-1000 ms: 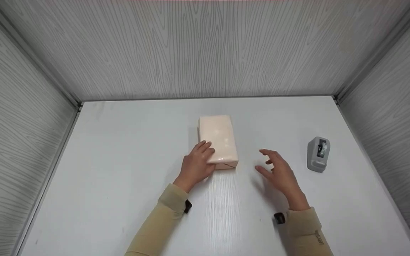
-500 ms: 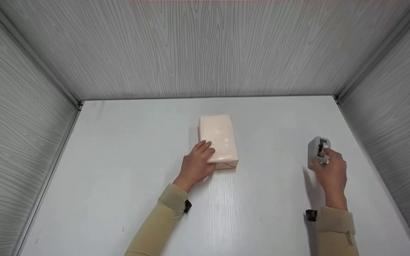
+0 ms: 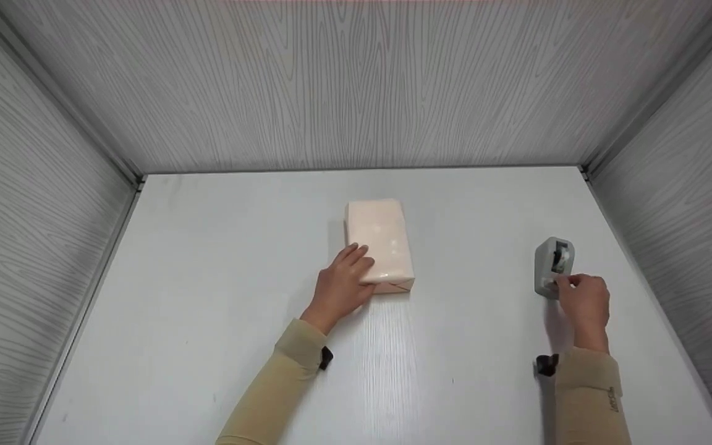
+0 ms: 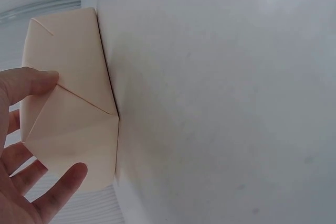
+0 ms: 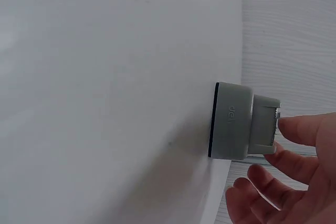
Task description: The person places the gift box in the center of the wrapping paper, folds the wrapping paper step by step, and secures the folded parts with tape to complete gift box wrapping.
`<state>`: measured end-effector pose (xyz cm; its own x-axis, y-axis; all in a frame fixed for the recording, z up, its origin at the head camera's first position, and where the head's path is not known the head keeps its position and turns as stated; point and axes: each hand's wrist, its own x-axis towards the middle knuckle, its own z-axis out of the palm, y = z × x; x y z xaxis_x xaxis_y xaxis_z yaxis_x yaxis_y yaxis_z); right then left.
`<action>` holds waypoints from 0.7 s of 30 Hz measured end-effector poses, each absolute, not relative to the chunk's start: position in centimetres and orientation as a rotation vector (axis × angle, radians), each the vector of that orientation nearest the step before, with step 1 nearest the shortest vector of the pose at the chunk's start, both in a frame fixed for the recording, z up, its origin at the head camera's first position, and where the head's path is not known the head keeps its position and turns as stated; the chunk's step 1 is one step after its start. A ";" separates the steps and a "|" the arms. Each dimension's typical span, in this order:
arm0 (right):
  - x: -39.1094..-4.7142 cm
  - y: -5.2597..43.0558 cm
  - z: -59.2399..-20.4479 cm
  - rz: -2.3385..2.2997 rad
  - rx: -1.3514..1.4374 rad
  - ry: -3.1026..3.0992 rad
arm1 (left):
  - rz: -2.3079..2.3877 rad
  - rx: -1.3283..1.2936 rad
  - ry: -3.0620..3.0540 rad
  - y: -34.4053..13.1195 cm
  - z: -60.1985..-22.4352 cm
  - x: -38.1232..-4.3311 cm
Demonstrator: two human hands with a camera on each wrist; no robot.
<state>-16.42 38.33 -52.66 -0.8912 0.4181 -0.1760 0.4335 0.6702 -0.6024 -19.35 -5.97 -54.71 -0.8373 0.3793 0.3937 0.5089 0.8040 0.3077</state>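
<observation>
Holding the wrapped box (image 3: 382, 238) in our left hand (image 3: 342, 285): fingers over its left edge, thumb on the folded end flap (image 4: 79, 108) below them. Our right hand (image 3: 584, 301) just moved from the tape roll (image 3: 563, 256) to the front of the tape dispenser (image 3: 542, 272); thumb and index narrow, apparently pinching a tape strip, too small to confirm. We read it as tape-pulling, box steadied.

On the tabletop (image 3: 257, 241), a box (image 3: 382, 241) is set near the middle, its near left corner covered by the left hand (image 3: 340, 288). Well to its right, a tape dispenser (image 3: 544, 269) is placed, the right hand (image 3: 586, 303) held at its near end.
</observation>
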 end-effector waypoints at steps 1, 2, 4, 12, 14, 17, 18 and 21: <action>-16.5 38.3 -52.7 -1.065 0.733 2.837 | -0.585 -0.678 -2.675 -6.0 -54.7 -19.4; -16.6 38.3 -52.7 -1.093 0.749 2.826 | -0.586 -0.679 -2.673 -5.9 -54.8 -19.4; -16.8 38.3 -52.8 -1.148 0.779 2.818 | -0.593 -0.684 -2.668 -5.9 -54.7 -19.4; -17.1 38.3 -53.2 -1.293 0.891 2.765 | -0.594 -0.689 -2.652 -5.9 -54.7 -19.6; -17.1 38.3 -53.1 -1.326 0.916 2.705 | -0.592 -0.684 -2.653 -5.9 -54.7 -19.6; -17.1 38.2 -52.9 -1.352 0.941 2.622 | -0.589 -0.683 -2.661 -5.9 -54.8 -19.5; -17.1 38.2 -52.8 -1.360 0.951 2.601 | -0.589 -0.684 -2.664 -5.9 -54.8 -19.5; -17.3 38.0 -52.5 -1.409 0.987 2.533 | -0.586 -0.691 -2.658 -5.8 -54.8 -19.4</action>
